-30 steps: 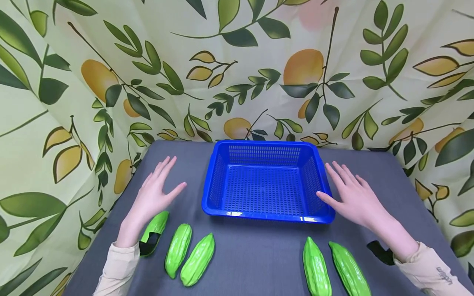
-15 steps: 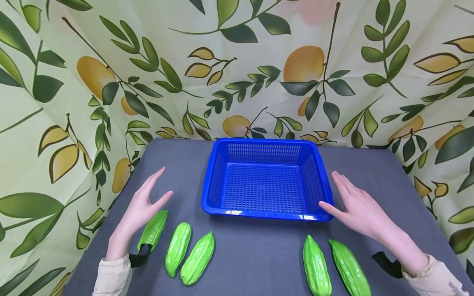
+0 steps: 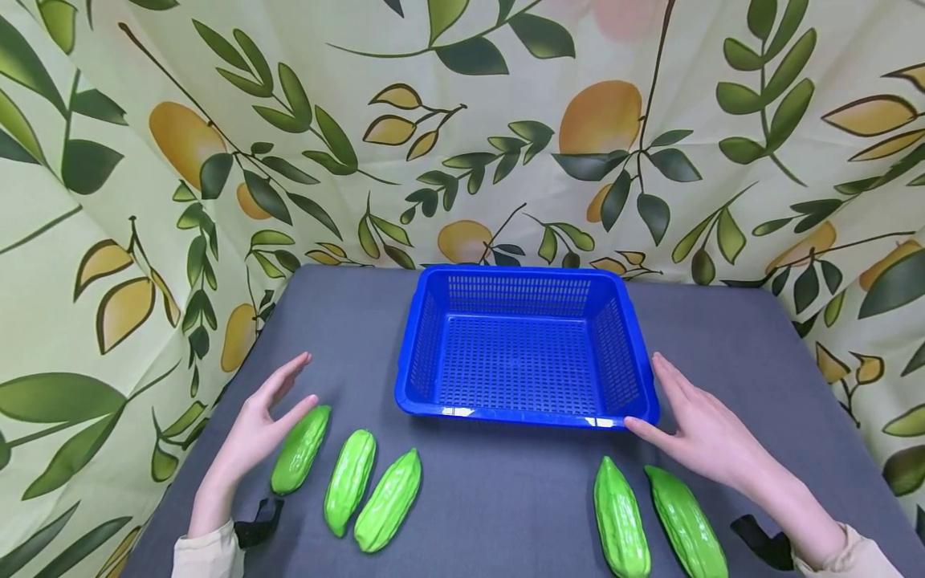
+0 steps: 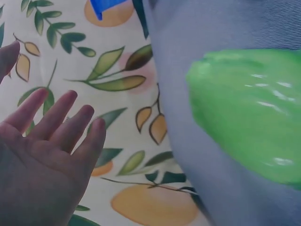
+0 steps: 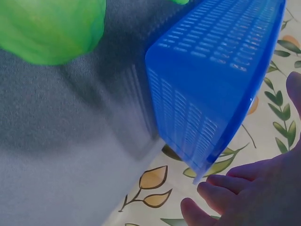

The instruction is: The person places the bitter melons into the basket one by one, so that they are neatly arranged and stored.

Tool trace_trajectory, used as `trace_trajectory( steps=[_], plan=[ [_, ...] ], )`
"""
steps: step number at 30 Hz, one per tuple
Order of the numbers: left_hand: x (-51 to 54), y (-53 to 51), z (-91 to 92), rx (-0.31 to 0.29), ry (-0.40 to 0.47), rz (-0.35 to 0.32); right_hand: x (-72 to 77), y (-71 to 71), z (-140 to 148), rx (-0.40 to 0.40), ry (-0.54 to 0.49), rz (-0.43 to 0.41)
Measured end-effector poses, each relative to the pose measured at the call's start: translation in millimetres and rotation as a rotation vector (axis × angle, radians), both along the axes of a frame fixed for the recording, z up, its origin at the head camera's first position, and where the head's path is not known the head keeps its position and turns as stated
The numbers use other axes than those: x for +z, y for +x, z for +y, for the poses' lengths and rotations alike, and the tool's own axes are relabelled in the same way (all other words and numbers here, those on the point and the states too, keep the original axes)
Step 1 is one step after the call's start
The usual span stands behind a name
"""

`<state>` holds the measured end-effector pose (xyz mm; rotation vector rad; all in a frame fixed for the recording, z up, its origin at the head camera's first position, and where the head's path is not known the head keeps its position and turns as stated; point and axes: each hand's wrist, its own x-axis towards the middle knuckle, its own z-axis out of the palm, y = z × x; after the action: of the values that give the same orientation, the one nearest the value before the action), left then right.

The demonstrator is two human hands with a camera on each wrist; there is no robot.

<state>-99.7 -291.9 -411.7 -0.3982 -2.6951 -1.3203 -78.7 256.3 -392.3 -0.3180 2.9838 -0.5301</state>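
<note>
Basket (image 3: 516, 361), blue with holes, sits on the counter (image 3: 506, 498); the right hand (image 3: 704, 433), grip wide, is just beside it, and the left hand (image 3: 254, 431), grip wide too, is near a green gourd (image 3: 302, 451) (four more gourds (image 3: 387, 502) lie on the counter too)

Blue perforated basket (image 3: 520, 417): rectangular, upright, open-topped, sits near table's (image 3: 506, 502) far edge, about mid-width. Three glossy, ridged green gourds (image 3: 350, 483) lie toward left edge; two matching gourds (image 3: 621, 518) right of centre, narrow ends toward far edge.
</note>
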Motion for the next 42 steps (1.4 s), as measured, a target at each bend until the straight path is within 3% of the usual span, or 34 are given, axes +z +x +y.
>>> trace_trajectory(
  steps=[12, 21, 29, 42],
  plan=[
    [-24.6, 22.9, -17.1, 0.013, 0.08, -0.097, -12.8, 10.1, -2.2, -0.002, -0.049, -0.01],
    [-37.6, 31.2, -21.7, 0.035, 0.09, -0.118, -18.6, 9.5, -3.8, -0.01, -0.057, -0.005],
    [-51.9, 34.4, -24.2, 0.081, 0.081, -0.206, -18.7, 9.0, -3.5, 0.002, -0.078, 0.02],
    [-70.9, 30.4, -23.4, 0.052, 0.143, -0.264, -18.7, 8.7, -3.5, 0.009, -0.086, 0.032]
  ],
)
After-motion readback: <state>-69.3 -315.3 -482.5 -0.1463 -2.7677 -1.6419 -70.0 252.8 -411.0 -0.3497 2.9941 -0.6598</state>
